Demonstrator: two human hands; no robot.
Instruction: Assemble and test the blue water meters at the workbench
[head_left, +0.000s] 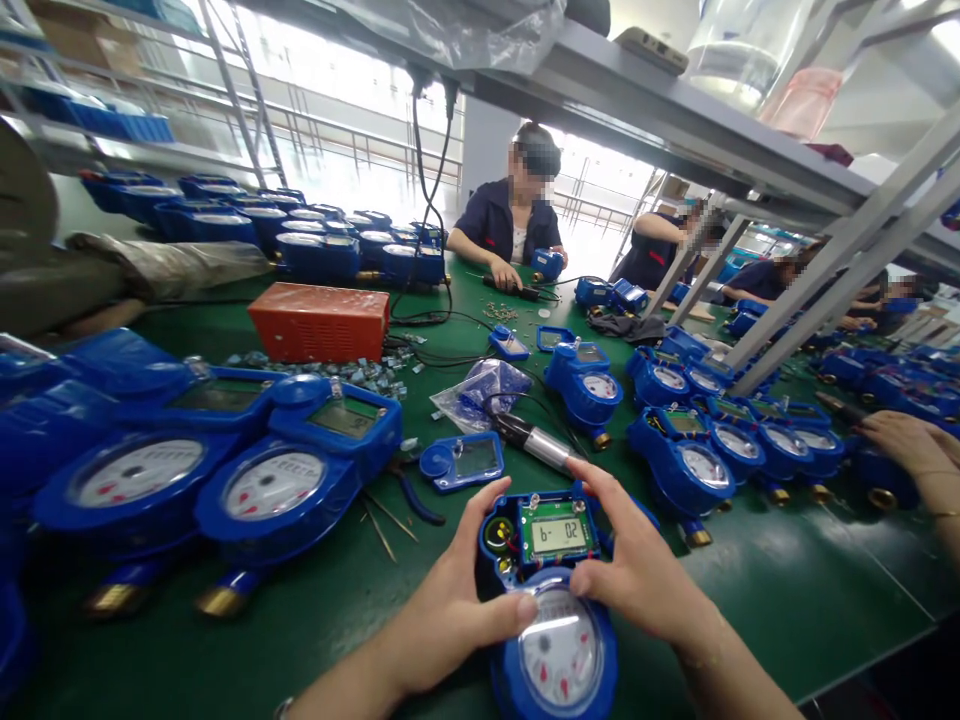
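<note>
Low in the middle of the view is a blue water meter [559, 650], its top compartment uncovered. Inside that compartment sit a green circuit board and a lit display [559, 535] with characters on it. My left hand [465, 590] grips the meter's left side, thumb on the dial's clear cover. On the opposite side my right hand [637, 570] is wrapped around the housing, thumb near the display's lower edge. Just beyond the hands lie a loose blue cover [463, 460] with a window and a silver-and-black electric screwdriver [541, 445].
Finished-looking water meters [285, 485] crowd the left; several uncovered meters [686, 460] line the right. Pliers [418, 498], an orange box [319, 322] and a plastic bag [487, 395] lie around. A co-worker [517, 215] sits opposite; another person's hand [904, 440] is at the right.
</note>
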